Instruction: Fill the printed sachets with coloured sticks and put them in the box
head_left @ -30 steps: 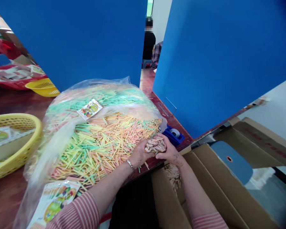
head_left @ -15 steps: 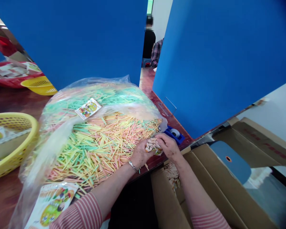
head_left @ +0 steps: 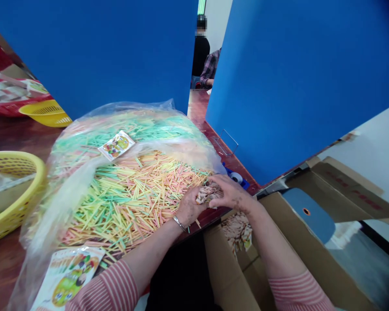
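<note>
"Two hands over the table's (head_left: 6,263) front edge — left hand (head_left: 190,206), right hand (head_left: 233,195) — and one bundle of small packets (head_left: 208,192) between them. What can't we see?"

"Quite a bit! The bundle's underside is hidden, and most of the left fingers slip out of sight around it. The tape dispenser (head_left: 236,177) is half blocked by the right hand, and the yellow basket (head_left: 39,177) is cut off at the left of the view."

"Which way does the bundle point?"

"Crinkled packet edges face up at us. Its long axis seems to lie crosswise, hand to hand, but both ends are partly covered, so I can't be sure."

"Now the fingers, talk me through them!"

"Left hand is curled in, pinching the bundle's left end, thumb on the near side. Right hand makes a wide curve: fingers round the far side, thumb tip at the near side. Whether the right one is squeezing, I cannot tell."

"So the bundle sits in the hollow between them, just beside those coloured sticks (head_left: 142,194) in the clear bag (head_left: 197,149)."

"Right there! And under the right forearm, loose packets (head_left: 236,231) lie in a cardboard box (head_left: 288,233), too jumbled to count."
</note>
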Available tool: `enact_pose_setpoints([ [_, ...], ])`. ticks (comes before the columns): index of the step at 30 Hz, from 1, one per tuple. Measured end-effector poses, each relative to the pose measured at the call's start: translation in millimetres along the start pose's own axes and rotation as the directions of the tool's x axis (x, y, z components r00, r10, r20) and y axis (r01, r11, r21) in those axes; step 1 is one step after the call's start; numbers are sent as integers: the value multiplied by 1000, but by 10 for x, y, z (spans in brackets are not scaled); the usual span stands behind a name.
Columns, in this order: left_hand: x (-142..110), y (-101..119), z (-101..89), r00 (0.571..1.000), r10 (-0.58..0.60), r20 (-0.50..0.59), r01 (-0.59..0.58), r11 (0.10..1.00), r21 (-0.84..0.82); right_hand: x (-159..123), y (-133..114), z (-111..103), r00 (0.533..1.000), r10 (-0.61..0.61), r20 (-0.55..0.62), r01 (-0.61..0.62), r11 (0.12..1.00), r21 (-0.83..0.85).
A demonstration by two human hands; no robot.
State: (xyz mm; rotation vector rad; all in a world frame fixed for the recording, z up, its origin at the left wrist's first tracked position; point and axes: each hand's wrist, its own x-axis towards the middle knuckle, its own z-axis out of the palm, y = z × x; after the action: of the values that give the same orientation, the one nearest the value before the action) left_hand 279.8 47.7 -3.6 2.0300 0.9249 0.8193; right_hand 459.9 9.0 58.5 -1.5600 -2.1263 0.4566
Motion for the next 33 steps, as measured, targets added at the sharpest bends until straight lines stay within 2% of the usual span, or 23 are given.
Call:
enact_pose_setpoints([
  [5,18,-80,13,999,23,40,-24,1000,10,-25,-176,150,988,-94,120,114,979,-169],
  [10,8,-133,45,999,-4,41,3,999,40,64,-207,244,985,-35,169,98,918,-384],
  [14,5,-157,57,999,3,38,-7,996,86,89,-144,294,976,-22,214,116,894,-434],
  [20,23,-168,64,988,124,89,-137,979,153,-7,-87,282,976,-94,194,175,873,-455],
  [23,38,-22,59,977,196,84,-209,958,197,-122,-114,187,979,-121,165,182,884,-432],
  [26,54,257,56,950,282,133,-306,929,211,-326,-174,-28,989,-123,85,146,920,-364],
  [30,30,560,76,886,366,285,-413,901,128,-784,-205,-405,999,-18,-42,8,973,-232],
  [33,-26,518,131,861,364,356,-435,889,143,-1250,-45,-579,991,105,-88,-118,981,-155],
])
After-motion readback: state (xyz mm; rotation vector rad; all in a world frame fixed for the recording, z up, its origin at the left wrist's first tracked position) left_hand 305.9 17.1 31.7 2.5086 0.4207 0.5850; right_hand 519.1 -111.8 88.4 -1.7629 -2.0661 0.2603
